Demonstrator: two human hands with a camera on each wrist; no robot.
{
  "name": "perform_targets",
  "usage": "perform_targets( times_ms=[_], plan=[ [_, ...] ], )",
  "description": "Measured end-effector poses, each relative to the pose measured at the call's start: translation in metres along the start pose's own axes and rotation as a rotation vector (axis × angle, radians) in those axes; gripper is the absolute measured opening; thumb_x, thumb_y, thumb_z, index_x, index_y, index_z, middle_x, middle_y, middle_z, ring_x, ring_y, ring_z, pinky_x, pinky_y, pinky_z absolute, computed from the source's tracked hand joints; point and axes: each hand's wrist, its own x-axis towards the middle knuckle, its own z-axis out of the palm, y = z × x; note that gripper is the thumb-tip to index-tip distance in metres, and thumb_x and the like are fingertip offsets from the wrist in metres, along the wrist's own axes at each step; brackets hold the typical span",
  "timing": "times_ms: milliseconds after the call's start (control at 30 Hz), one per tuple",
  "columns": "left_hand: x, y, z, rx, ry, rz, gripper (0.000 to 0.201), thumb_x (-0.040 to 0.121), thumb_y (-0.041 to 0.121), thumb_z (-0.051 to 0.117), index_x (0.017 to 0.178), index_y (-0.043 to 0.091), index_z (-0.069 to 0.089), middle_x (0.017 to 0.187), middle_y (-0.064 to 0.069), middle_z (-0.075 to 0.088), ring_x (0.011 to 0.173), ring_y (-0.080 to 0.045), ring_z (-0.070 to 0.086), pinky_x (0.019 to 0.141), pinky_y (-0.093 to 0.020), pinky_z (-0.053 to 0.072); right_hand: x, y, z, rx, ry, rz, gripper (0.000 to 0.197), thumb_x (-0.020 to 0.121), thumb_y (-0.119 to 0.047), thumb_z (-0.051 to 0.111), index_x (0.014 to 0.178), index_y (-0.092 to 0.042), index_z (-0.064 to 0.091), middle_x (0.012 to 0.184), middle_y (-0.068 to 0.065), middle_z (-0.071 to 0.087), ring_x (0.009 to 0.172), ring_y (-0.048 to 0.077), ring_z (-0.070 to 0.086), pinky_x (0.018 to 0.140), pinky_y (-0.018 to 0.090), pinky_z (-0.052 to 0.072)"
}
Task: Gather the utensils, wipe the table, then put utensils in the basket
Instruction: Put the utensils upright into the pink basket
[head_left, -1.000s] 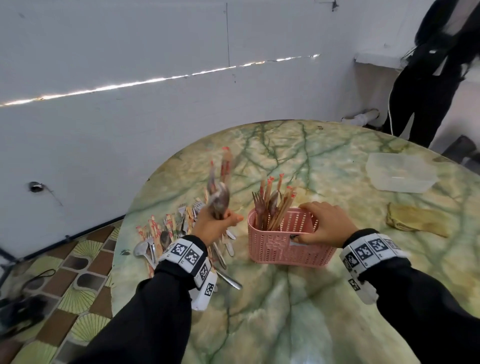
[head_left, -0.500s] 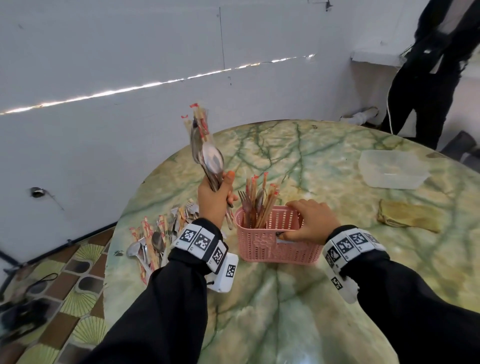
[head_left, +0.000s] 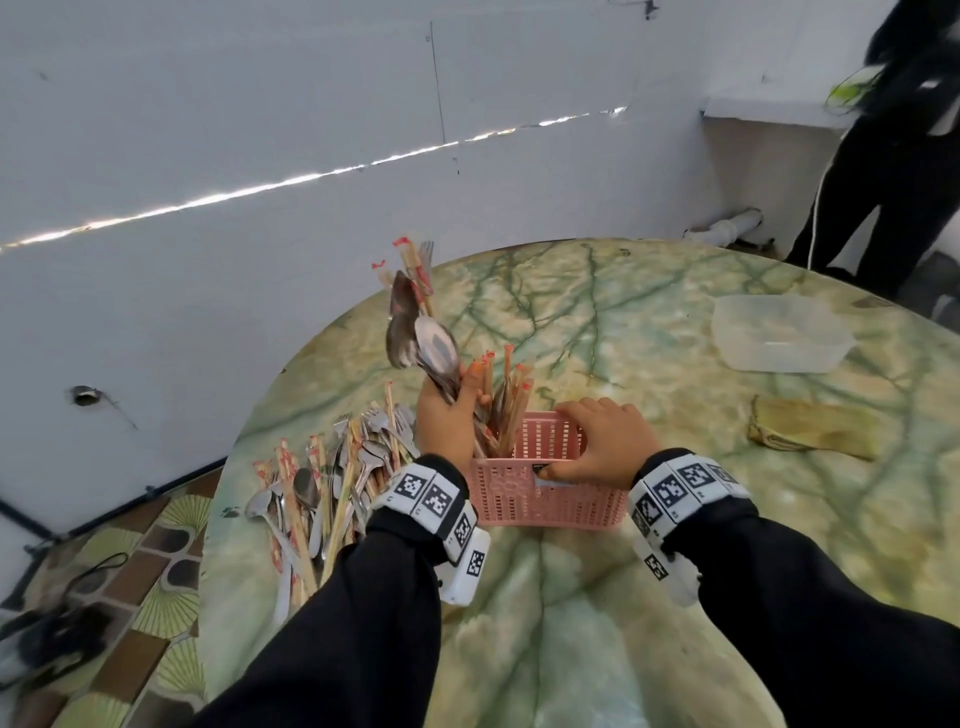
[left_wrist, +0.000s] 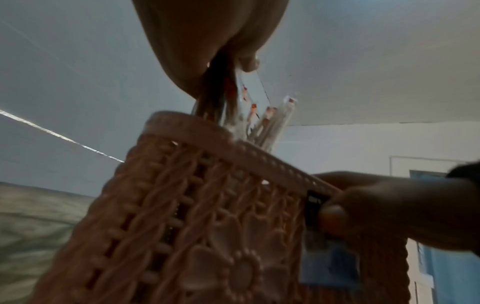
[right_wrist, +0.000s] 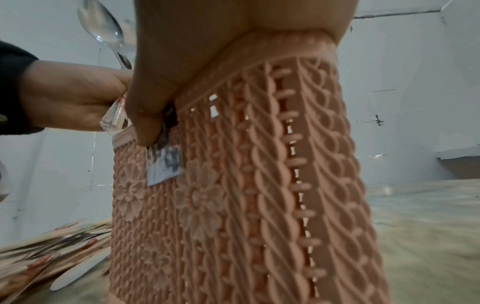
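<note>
A pink plastic basket (head_left: 550, 501) (left_wrist: 207, 226) (right_wrist: 259, 185) stands on the green marble table (head_left: 597, 597), with wrapped chopsticks (head_left: 514, 395) standing in its left end. My left hand (head_left: 447, 415) grips a bundle of spoons, forks and chopsticks (head_left: 421, 338) upright at the basket's left end, handles down at the rim. My right hand (head_left: 597, 441) holds the basket's near rim, thumb on the front wall (right_wrist: 145, 115). A pile of loose utensils (head_left: 322, 483) lies on the table to the left.
A clear plastic container (head_left: 779, 332) sits at the far right of the table, and a yellowish cloth (head_left: 815, 428) lies nearer. A person in black (head_left: 893, 156) stands beyond the table at top right. A white wall runs close behind the table's left edge.
My left hand lifted the bundle from the pile, raised it high, then brought it down and right to the basket's left end. My right hand kept holding the basket.
</note>
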Motion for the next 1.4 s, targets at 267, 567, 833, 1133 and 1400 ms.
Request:
perform_targets(
  times_ms=[267, 567, 833, 1133, 1400],
  plan=[
    [0.001, -0.002, 0.004, 0.081, 0.078, 0.152, 0.03, 0.085, 0.031, 0.064, 0.104, 0.014, 0.048, 0.113, -0.018, 0.056, 0.105, -0.023, 0.054, 0.092, -0.024, 0.044, 0.0, 0.001, 0.001, 0.007, 0.011, -0.004, 0.11, 0.039, -0.082, 0.021, 0.133, -0.029, 0.038, 0.125, -0.005, 0.052, 0.114, 0.017, 0.047, 0.097, 0.035, 0.034],
    [0.013, -0.002, 0.003, 0.259, 0.021, 0.149, 0.058, 0.081, 0.043, 0.063, 0.114, -0.003, 0.052, 0.107, -0.01, 0.044, 0.113, -0.037, 0.046, 0.1, -0.052, 0.039, -0.002, 0.001, 0.001, 0.02, 0.003, 0.025, 0.107, 0.047, -0.083, 0.029, 0.138, -0.027, 0.033, 0.129, -0.003, 0.05, 0.117, 0.018, 0.045, 0.1, 0.038, 0.032],
    [0.017, -0.008, 0.003, 0.207, -0.04, 0.175, 0.049, 0.077, 0.051, 0.066, 0.114, 0.026, 0.046, 0.119, -0.01, 0.049, 0.115, -0.026, 0.05, 0.104, -0.047, 0.04, 0.0, 0.002, 0.0, 0.008, -0.002, 0.011, 0.11, 0.042, -0.084, 0.023, 0.137, -0.028, 0.033, 0.128, -0.004, 0.05, 0.117, 0.018, 0.046, 0.097, 0.037, 0.032],
    [0.015, -0.062, -0.003, 0.43, -0.22, -0.103, 0.093, 0.044, 0.097, 0.042, 0.118, 0.041, 0.05, 0.126, -0.01, 0.056, 0.116, -0.022, 0.052, 0.102, -0.042, 0.042, 0.002, 0.006, 0.004, 0.022, 0.013, -0.001, 0.091, 0.063, -0.075, 0.05, 0.138, -0.027, 0.033, 0.129, -0.002, 0.049, 0.117, 0.02, 0.045, 0.099, 0.037, 0.032],
    [0.009, -0.039, -0.009, 0.368, -0.242, 0.045, 0.081, 0.034, 0.083, 0.066, 0.101, 0.046, 0.04, 0.126, -0.007, 0.039, 0.123, -0.023, 0.04, 0.106, -0.037, 0.036, 0.001, 0.005, 0.003, 0.028, 0.032, 0.001, 0.084, 0.071, -0.068, 0.058, 0.138, -0.025, 0.033, 0.13, -0.001, 0.049, 0.119, 0.021, 0.044, 0.1, 0.038, 0.031]
  ],
)
